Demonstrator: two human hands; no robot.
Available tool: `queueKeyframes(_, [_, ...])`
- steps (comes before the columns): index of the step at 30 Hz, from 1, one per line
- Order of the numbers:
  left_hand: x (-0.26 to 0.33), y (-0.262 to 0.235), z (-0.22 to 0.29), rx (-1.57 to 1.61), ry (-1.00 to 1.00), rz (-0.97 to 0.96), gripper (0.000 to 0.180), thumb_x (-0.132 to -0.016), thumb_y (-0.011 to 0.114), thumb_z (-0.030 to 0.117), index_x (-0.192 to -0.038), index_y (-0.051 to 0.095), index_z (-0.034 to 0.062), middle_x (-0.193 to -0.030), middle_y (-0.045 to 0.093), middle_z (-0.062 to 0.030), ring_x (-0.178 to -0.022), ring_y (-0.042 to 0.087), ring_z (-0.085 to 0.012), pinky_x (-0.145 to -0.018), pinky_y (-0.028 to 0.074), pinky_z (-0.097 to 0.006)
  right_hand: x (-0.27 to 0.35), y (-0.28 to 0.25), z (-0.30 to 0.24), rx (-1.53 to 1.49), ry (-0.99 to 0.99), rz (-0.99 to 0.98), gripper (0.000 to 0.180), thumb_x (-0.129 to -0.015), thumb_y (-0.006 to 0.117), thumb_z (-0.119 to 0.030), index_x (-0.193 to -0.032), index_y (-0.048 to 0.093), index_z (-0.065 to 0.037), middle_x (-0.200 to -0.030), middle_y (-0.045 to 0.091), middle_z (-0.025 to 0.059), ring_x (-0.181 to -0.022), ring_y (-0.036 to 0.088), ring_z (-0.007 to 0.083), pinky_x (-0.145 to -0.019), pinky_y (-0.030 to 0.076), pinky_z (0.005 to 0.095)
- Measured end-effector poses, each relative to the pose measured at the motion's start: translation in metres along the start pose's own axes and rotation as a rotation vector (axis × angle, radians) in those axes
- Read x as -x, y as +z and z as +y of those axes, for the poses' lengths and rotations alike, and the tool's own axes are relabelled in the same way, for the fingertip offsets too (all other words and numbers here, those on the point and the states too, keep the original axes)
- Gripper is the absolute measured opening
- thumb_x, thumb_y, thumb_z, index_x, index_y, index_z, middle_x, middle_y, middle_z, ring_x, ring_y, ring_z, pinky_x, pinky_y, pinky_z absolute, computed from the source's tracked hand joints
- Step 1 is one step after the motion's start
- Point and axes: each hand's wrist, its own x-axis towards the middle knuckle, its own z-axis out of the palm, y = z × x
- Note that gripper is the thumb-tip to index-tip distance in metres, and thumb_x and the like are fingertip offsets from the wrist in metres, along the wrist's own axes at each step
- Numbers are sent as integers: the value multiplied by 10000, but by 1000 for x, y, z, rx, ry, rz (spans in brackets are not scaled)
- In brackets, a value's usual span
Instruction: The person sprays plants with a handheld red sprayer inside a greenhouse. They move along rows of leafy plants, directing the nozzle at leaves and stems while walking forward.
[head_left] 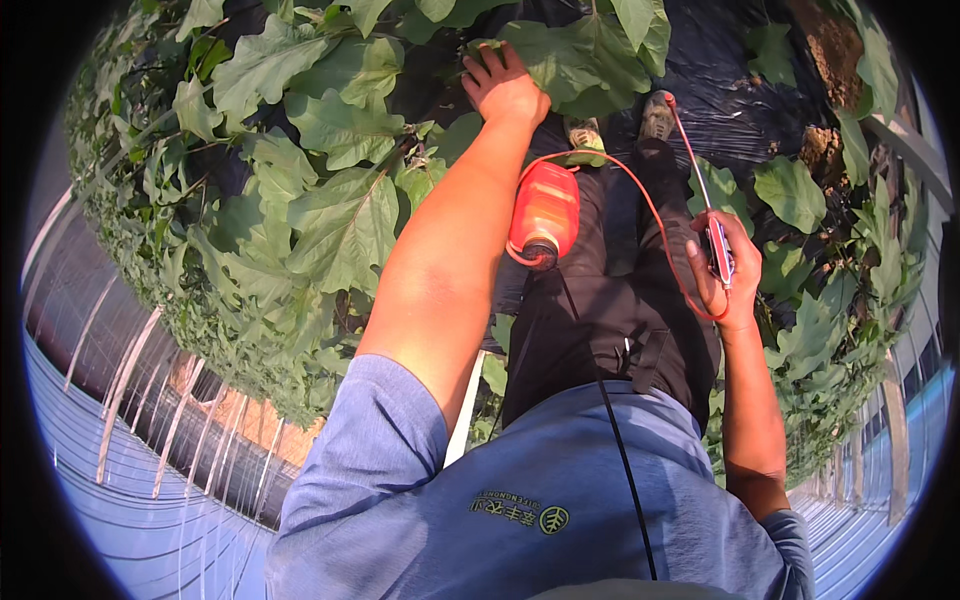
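The person's left hand reaches to the far side, among the broad green leaves. Its back is turned up and its fingers are a little spread, with the tips at the edge of a large leaf; one cannot tell whether it pinches something there, because the thumb is not clearly seen. The right hand, at the right and nearer to the body, is closed around the red and white handle of a thin metal wand. This wand points to the far side, slightly to the left, and its red tip appears beside the right shoe; how high it is above the ground cannot be judged. An orange hose makes a wide arch from the red bottle to the near end of the handle. The bottle is between the left forearm and the wand, in front of the dark trousers, with its dark cap toward the body. A black cord runs from near the bottle over the trousers and the blue shirt. At the far right, wrinkled black film covers the ground, and brown soil is visible beside it.
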Motion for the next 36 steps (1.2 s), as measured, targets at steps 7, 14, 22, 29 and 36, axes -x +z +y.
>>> queueKeyframes(7, [-6,0,-43,165,23,187,1080,-834,864,468,-1752,379,171,-1780,391,-166,-1651,279,-532,-1314,254,-658,-142,47,34,-13,-278,-239,431,-890,879,-65,-1295,742,-8,-1103,788,161,-971,774,323,-893,606,384])
queueKeyframes(14, [38,11,-15,280,-1,256,997,-813,828,329,-1705,448,100,-1776,395,-175,-1660,288,-493,-1343,206,-660,-287,146,43,-192,-90,-685,238,-956,837,-131,-1142,704,-63,-892,671,-39,-785,600,72,-704,516,285])
queueKeyframes(22, [45,12,-6,418,-81,235,918,-884,735,315,-1725,437,99,-1781,398,-181,-1676,278,-470,-1349,184,-672,-367,258,79,220,-301,-490,476,-897,895,-270,-1271,719,-35,-923,733,73,-859,686,185,-795,573,362])
queueKeyframes(29, [44,12,-12,431,-94,359,950,-859,759,333,-1717,440,78,-1782,394,-184,-1674,276,-475,-1345,182,-684,-357,280,72,75,-360,-498,363,-968,797,-219,-1240,728,11,-899,736,109,-855,700,207,-800,589,380])
queueKeyframes(36, [44,2,-16,371,-80,270,1005,-894,827,422,-1761,384,173,-1821,330,-163,-1687,230,-489,-1337,175,-679,-344,258,51,-26,-445,-437,553,-918,816,-269,-1359,699,44,-1032,808,179,-948,777,283,-860,620,417])
